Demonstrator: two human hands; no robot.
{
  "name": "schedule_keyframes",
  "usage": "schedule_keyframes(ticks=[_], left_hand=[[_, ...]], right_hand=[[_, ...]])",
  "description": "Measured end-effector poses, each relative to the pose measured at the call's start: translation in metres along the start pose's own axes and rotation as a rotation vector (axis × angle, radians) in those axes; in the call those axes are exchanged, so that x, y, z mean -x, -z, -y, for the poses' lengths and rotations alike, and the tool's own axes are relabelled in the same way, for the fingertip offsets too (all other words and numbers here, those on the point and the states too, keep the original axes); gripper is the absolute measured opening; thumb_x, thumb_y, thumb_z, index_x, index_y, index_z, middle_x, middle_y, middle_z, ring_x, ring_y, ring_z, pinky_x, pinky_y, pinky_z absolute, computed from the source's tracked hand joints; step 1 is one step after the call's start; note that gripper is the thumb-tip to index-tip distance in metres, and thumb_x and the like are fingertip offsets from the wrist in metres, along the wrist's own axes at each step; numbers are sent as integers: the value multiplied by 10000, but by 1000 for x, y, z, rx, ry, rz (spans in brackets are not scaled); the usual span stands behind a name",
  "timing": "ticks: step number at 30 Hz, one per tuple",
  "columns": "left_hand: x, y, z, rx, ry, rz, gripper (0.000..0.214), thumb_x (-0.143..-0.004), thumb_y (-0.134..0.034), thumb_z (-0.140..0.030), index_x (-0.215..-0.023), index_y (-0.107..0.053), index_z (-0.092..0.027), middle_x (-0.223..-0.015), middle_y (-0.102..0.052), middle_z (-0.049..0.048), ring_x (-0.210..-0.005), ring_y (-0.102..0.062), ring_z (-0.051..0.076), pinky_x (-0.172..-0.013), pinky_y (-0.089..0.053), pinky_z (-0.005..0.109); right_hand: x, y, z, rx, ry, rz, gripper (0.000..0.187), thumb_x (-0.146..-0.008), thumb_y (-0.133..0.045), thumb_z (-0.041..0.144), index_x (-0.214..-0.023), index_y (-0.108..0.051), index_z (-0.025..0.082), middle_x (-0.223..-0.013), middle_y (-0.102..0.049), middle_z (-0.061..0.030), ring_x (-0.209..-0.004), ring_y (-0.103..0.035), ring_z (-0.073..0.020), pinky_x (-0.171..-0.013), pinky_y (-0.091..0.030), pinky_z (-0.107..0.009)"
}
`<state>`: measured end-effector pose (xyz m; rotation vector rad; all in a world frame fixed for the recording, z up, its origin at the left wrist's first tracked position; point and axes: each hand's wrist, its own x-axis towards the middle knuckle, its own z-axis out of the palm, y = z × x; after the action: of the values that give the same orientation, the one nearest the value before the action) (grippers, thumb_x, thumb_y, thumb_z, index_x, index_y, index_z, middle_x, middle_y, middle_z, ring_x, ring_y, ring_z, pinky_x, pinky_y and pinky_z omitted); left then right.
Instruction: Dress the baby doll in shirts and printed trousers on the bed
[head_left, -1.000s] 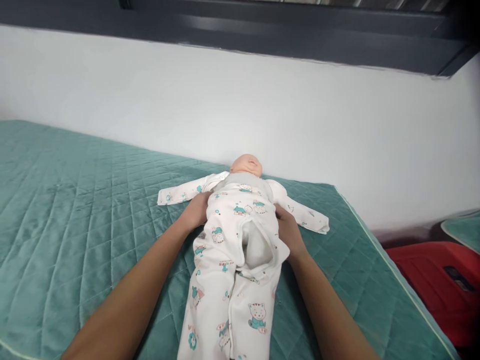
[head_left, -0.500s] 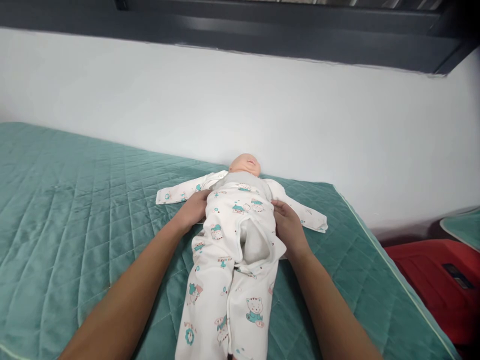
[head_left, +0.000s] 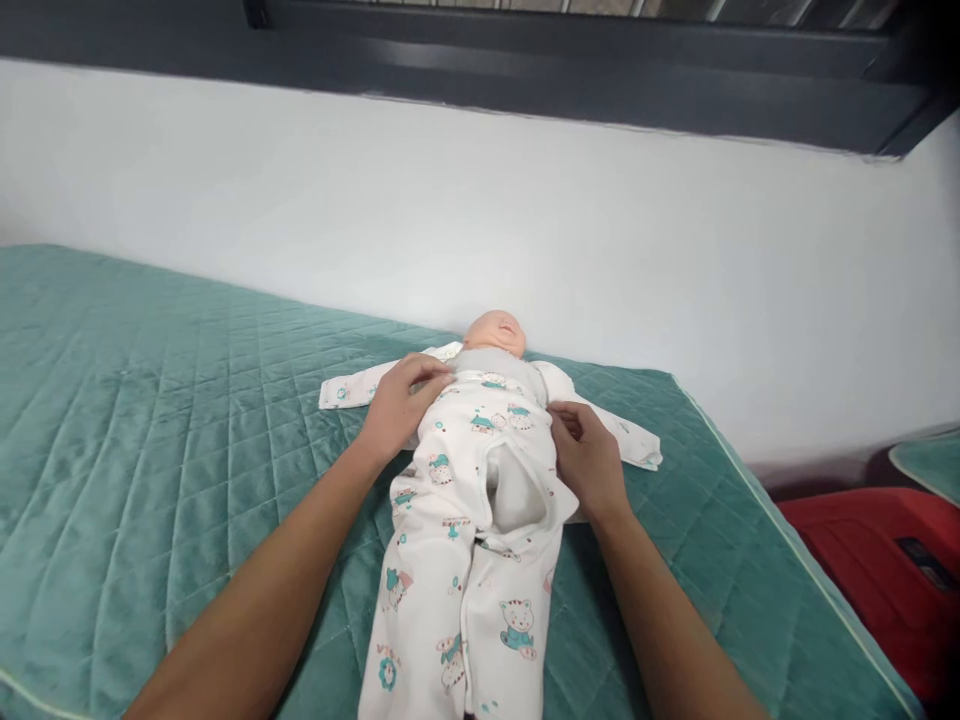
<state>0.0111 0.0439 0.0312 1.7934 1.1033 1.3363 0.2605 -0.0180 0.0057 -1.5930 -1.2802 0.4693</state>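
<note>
A baby doll [head_left: 495, 332] lies on its back, its head toward the wall. It has on white printed baby pants [head_left: 480, 440] with an open crotch, through which pale grey cloth shows. Matching sleeves [head_left: 626, 440] stretch out to both sides, and a grey layer [head_left: 491, 361] covers the chest above the waistband. My left hand [head_left: 401, 405] pinches the waistband at its left corner, thumb and forefinger close together. At the right side of the waist, my right hand [head_left: 589, 455] has its fingers curled in against the pants' edge. The doll's feet are out of frame.
A green quilted cover [head_left: 225, 420] lies under the doll, with its piped edge on the right. Behind is a white wall [head_left: 450, 200] below a dark window frame [head_left: 525, 70]. A red plastic object [head_left: 870, 560] stands beyond the right edge.
My left hand has moved up from the doll's side onto the waistband corner. My right hand's fingers have curled more at the right side. The view has shifted slightly.
</note>
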Motion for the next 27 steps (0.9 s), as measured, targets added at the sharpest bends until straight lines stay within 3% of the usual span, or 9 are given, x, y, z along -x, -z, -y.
schedule_keyframes(ticks=[3,6,11,15,21,24,27], left_hand=[[-3,-1,-3,48,-91,103,199,-856,-597,-332,-968,-697,-201,-1087,-669,57,-1073,-591,190,-986,-438,309],[-8,-2,-2,139,-114,200,239,-864,-600,-326,-1041,-692,-196,-1220,-632,84,-1184,-551,199,-1059,-394,334],[-16,-2,6,186,-101,320,238,-819,-652,-335,-1014,-676,-199,-1352,-564,96,-1331,-436,222,-1118,-321,383],[-19,-2,11,198,-35,357,183,-798,-656,-342,-886,-611,-188,-1362,-557,92,-1257,-494,225,-1040,-373,365],[-31,0,9,159,-34,427,189,-832,-602,-350,-790,-529,-181,-1219,-620,65,-1069,-563,199,-902,-410,321],[-45,-2,9,53,-14,432,165,-849,-568,-340,-800,-529,-187,-973,-651,23,-897,-573,174,-788,-418,298],[-60,-9,12,-128,38,350,139,-855,-554,-311,-790,-529,-192,-779,-604,-10,-740,-530,154,-684,-382,283]], right_hand=[[3,1,14,-37,54,-73,229,-825,-613,399,-955,-658,216,-963,-698,-67,-903,-629,-217,-871,-493,-390],[2,-3,31,-135,98,-39,212,-835,-618,403,-945,-659,226,-986,-685,-46,-931,-619,-201,-876,-486,-354],[-20,-9,47,-59,194,135,202,-795,-663,423,-827,-656,224,-955,-645,-31,-904,-592,-197,-863,-473,-347],[-37,-7,46,-7,340,325,213,-766,-710,414,-820,-617,230,-1053,-575,-31,-1041,-547,-204,-926,-420,-339],[-47,-3,43,82,393,513,288,-846,-619,434,-700,-517,208,-1152,-546,-43,-1114,-517,-206,-921,-383,-322],[-56,-10,44,155,378,466,338,-889,-541,456,-669,-477,207,-953,-599,-15,-883,-545,-172,-786,-387,-301],[-68,-23,45,258,274,341,350,-886,-523,482,-667,-459,217,-668,-502,37,-667,-452,-145,-641,-335,-282]])
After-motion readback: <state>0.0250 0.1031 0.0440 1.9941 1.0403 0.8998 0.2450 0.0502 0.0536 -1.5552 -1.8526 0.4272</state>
